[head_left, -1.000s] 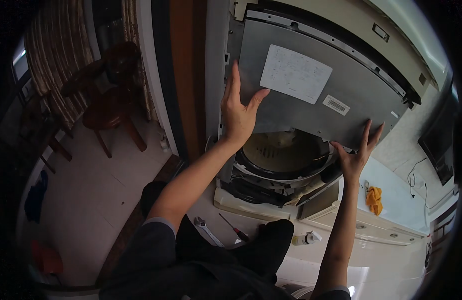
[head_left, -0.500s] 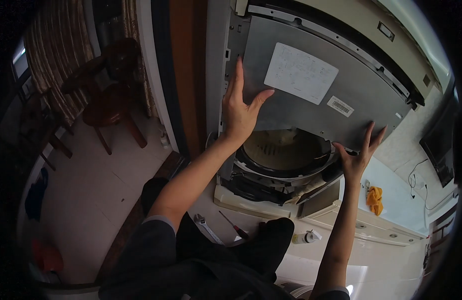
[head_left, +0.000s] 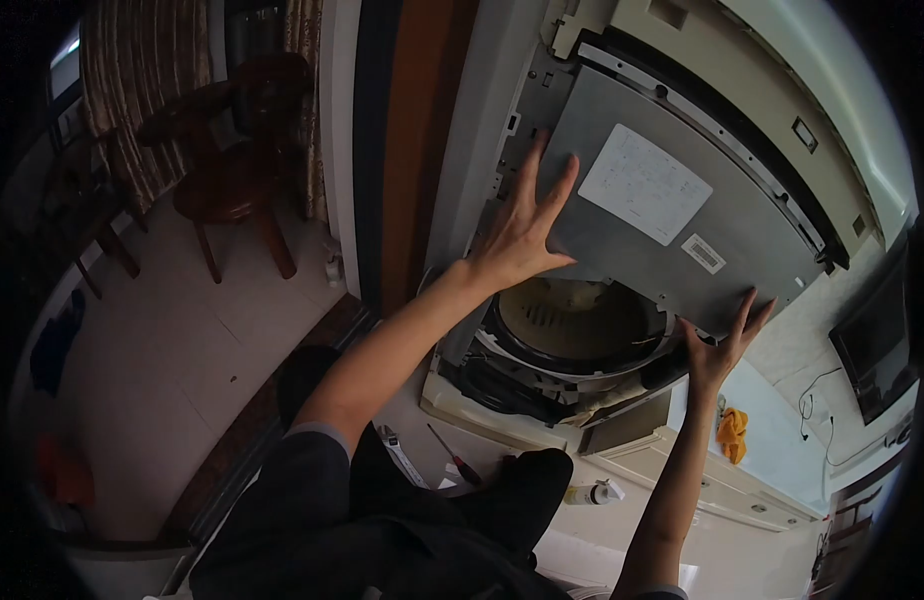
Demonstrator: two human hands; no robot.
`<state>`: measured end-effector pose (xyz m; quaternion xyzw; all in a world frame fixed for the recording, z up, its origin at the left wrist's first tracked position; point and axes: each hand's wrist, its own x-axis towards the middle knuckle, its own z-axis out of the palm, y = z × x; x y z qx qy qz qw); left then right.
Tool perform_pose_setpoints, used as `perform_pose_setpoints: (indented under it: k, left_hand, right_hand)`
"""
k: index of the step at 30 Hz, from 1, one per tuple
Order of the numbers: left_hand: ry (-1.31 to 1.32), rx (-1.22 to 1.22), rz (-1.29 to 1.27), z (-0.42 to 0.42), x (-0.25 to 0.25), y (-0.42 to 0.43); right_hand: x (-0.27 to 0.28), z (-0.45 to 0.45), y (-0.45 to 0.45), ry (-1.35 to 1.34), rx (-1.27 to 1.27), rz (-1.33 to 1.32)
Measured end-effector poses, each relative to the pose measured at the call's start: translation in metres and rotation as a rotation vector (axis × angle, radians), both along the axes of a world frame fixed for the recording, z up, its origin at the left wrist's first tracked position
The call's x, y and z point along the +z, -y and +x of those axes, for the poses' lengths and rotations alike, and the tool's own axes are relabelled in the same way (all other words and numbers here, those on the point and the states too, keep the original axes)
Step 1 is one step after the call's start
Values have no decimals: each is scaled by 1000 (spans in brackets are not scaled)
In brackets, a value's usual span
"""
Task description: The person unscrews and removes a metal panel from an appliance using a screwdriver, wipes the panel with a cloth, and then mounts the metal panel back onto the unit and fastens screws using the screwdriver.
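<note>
A grey metal panel [head_left: 602, 225] with a white paper label [head_left: 645, 184] and a barcode sticker [head_left: 703, 254] hangs tilted across the front of a washing machine with its cover off. My left hand [head_left: 517, 240] touches its left side, fingers spread and thumb by the lower edge. At the lower right corner, my right hand [head_left: 717, 350] grips the panel, its thumb along the bottom edge and its fingers on the face. Below the panel shows the round drum opening [head_left: 572, 320] with a black rim. Black hoses or wiring [head_left: 502, 385] lie exposed in the machine's base.
On the floor near my legs lie an adjustable wrench [head_left: 402, 455], a screwdriver [head_left: 454, 455] and a small bottle [head_left: 594, 493]. An orange cloth [head_left: 732, 435] rests on the counter at right. Wooden chairs [head_left: 232, 190] stand at left, beyond the doorway.
My left hand has shifted down the panel's left side, its fingers spreading wider. My right hand stays at the lower right corner. The whole view has shifted and turned slightly.
</note>
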<state>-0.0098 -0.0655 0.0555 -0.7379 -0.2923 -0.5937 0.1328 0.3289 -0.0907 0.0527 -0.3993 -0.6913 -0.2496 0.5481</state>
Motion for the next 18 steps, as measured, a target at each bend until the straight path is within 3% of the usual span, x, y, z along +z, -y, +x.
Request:
perform_pose_setpoints:
  k: [18]
  left_hand:
    - [26, -95, 20, -6, -5, -7]
  right_hand:
    - [-3, 2, -4, 26, -45, 23]
